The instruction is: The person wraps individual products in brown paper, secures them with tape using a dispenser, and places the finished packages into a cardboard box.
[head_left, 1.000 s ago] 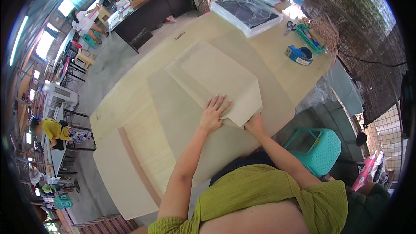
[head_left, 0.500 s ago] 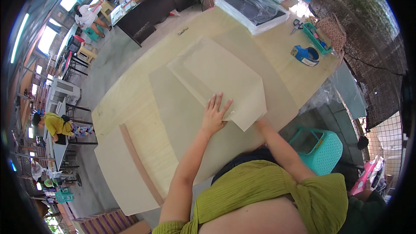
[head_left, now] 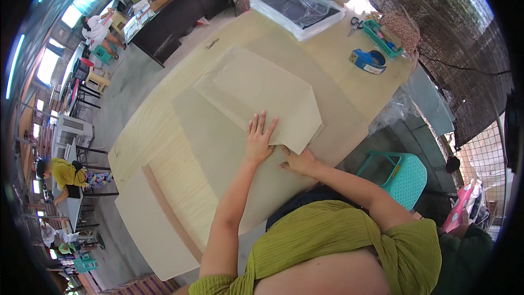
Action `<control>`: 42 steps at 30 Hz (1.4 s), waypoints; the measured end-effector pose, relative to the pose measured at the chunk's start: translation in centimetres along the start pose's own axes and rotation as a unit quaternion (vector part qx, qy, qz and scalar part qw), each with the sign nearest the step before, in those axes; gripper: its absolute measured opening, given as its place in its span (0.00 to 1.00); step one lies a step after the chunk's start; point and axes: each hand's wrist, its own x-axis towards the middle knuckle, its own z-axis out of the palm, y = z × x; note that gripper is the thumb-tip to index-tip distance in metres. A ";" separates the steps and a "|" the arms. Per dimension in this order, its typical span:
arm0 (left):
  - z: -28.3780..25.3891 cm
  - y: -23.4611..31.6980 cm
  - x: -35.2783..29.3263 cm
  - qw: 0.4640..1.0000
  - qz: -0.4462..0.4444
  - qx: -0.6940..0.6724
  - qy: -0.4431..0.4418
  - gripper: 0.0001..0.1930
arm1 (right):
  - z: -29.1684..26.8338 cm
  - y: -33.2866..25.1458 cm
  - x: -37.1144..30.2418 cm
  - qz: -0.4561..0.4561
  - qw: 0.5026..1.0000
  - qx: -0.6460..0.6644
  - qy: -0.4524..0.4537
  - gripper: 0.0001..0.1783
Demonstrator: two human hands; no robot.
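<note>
A pale beige sheet-like packet point(head_left: 267, 87), with angled folds at its near end, lies on a larger flat beige sheet point(head_left: 333, 98) on the table. My left hand point(head_left: 260, 139) is open, palm down, with its fingers spread on the packet's near left edge. Close beside it, my right hand point(head_left: 297, 162) is at the packet's near corner. Two of its digits show apart at the edge, and the rest are partly hidden. I see nothing held in either hand.
On the table are a blue tape dispenser point(head_left: 368, 61), scissors point(head_left: 355, 25), a green basket point(head_left: 381, 38) and a plastic-wrapped dark panel point(head_left: 297, 8). A beige board point(head_left: 150, 229) lies left. A turquoise stool point(head_left: 405, 181) stands right. Two people work farther off left.
My right hand has come out from beneath the packet's near right side and moved left to its near corner. My left hand stays on the packet. The whole view has shifted slightly.
</note>
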 end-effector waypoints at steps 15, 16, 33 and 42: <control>1.6 -2.9 -2.1 0.992 0.094 0.082 0.020 0.37 | -1.8 5.0 -4.8 0.052 0.995 -0.073 -0.040 0.54; 1.7 -2.7 -2.0 0.992 0.092 0.082 0.027 0.37 | -1.8 5.1 -4.8 0.052 0.996 -0.065 -0.039 0.53; 1.8 1.0 -0.7 0.996 -0.046 0.000 0.076 0.33 | -10.9 20.3 8.8 -0.097 0.949 0.207 0.216 0.34; -0.9 3.4 -6.1 0.965 -0.248 -0.016 0.080 0.35 | -7.3 15.7 8.3 -0.049 0.947 0.316 -0.019 0.45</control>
